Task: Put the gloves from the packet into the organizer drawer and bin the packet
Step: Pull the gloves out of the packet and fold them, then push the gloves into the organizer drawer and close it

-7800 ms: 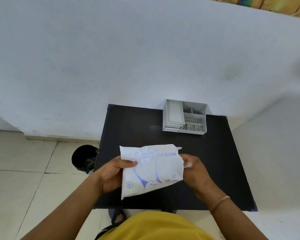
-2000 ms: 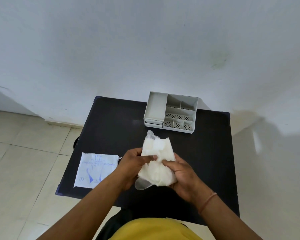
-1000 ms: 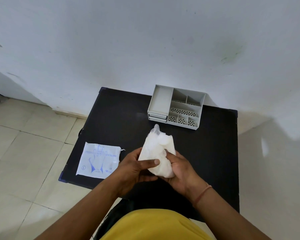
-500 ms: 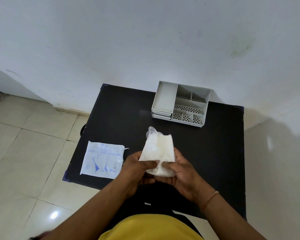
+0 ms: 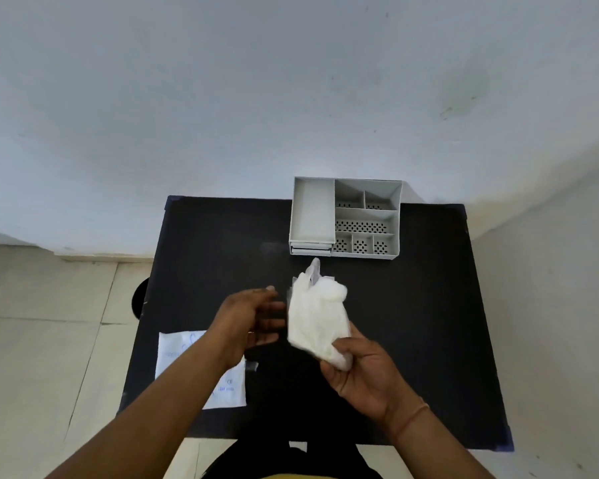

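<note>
head view.

gloves [image 5: 317,321]: white bundle, thin and translucent at the loose tips, held above the middle of the worktop [image 5: 429,305], just short of the organizer. judged very light, soft, limp; likely to sag, unfold and shed single pieces unless kept bunched. slightly slick film, probably clinging to itself. not fragile, though thin enough to snag on an edge. best held around the thick lower body of the bundle, squeezed from both sides, with the stray tips at the top tucked in before stowing.

right hand [image 5: 363,371]: under and around the lower end of the bundle; fingers [image 5: 343,344] clamped on the gloves, thumb across the front.

left hand [image 5: 248,319]: just beside the bundle on its left, not touching as far as visible; fingers [image 5: 270,307] apart and spread, blurred, holding nothing.

packet [image 5: 201,371]: flat, white with blue print, lying on the near left part of the worktop, partly hidden by the left forearm. looks emptied; judged light, thin and crinkly, easy to pinch at an edge or crumple.

organizer [image 5: 346,217]: pale grey, at the far edge of the worktop against the wall [image 5: 291,81]. long open tray on its left, small perforated compartments on its right. drawer [image 5: 310,249]: front showing low on the left side, apparently closed; will need pulling out with the free hand.

bin [image 5: 139,299]: dark round shape on the floor [image 5: 49,323] beside the left edge of the worktop, mostly hidden.

stage, as judged: gloves out, not yet stowed; packet not yet binned.
</note>
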The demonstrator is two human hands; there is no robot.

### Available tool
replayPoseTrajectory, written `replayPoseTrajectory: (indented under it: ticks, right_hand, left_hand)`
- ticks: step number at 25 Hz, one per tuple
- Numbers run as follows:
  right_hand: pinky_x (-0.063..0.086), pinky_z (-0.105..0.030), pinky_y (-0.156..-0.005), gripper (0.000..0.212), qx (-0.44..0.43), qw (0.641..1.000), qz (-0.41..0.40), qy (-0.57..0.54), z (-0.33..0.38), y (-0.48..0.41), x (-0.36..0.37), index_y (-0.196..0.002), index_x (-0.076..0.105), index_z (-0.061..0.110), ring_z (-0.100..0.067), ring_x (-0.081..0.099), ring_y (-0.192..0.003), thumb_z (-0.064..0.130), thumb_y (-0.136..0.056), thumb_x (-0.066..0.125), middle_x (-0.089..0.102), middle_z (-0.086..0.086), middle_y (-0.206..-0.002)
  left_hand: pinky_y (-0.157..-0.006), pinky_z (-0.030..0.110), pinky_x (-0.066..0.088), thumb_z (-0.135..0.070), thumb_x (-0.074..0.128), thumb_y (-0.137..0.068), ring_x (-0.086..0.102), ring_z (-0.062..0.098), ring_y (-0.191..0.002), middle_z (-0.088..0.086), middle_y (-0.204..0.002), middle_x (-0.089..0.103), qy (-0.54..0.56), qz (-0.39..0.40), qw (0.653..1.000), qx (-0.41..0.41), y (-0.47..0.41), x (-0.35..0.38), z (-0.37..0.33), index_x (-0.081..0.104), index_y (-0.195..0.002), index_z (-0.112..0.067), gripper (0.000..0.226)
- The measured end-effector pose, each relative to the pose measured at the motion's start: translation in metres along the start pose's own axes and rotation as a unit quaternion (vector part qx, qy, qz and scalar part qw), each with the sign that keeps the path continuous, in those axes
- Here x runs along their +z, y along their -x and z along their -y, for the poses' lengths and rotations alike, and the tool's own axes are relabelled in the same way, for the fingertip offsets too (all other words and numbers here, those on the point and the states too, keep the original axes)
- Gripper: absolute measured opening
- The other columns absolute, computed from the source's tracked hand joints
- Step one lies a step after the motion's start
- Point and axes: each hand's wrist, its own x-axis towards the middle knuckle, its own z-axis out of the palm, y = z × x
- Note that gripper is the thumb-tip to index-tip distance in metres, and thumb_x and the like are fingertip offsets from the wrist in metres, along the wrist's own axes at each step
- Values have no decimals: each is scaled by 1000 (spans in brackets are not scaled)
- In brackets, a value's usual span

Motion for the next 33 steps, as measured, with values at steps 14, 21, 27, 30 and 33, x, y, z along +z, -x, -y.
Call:
replayPoseTrajectory:
  ticks: [14,21,27,30,33]
  right_hand:
    - [66,-41,-62,66,-102,984,-104,105,9,-15,-2,-142,61,27,-40,71,-118,0,-82,63,71,-12,-138]
    - [66,-44,-67,63,-119,980,-120,102,12,-10,-11,-137,65,29,-38,72,-119,1,-81,63,73,-9,-136]
    - [66,-45,-66,68,-118,979,-102,131,17,0,-13,-144,59,29,-38,73,-116,-3,-83,63,72,-8,-138]
    - [66,-46,-68,66,-117,977,-84,155,21,2,-16,-148,56,29,-40,71,-121,-8,-92,58,69,-8,-142]
    - [65,-49,-71,65,-112,974,-86,176,27,0,-17,-146,57,29,-40,69,-123,-9,-94,57,69,-7,-142]
  left_hand:
    - [-67,39,59,-7,66,-96,73,21,-83,11,-104,77,160,20,986,-42,-164,65,-42,73,-127,2,33]
    - [-71,41,60,-16,73,-94,66,18,-67,3,-82,72,109,15,993,-50,-155,61,-16,73,-94,-10,6]
    - [-61,37,61,-13,70,-91,72,27,-77,17,-103,77,57,0,996,-64,-130,46,42,69,-126,0,37]
    - [-48,28,58,-10,67,-93,70,18,-52,12,-87,74,50,3,997,-61,-114,42,53,66,-129,4,38]
    - [-50,31,59,-22,69,-92,73,17,-53,11,-93,76,54,6,997,-59,-107,37,59,62,-140,-1,52]
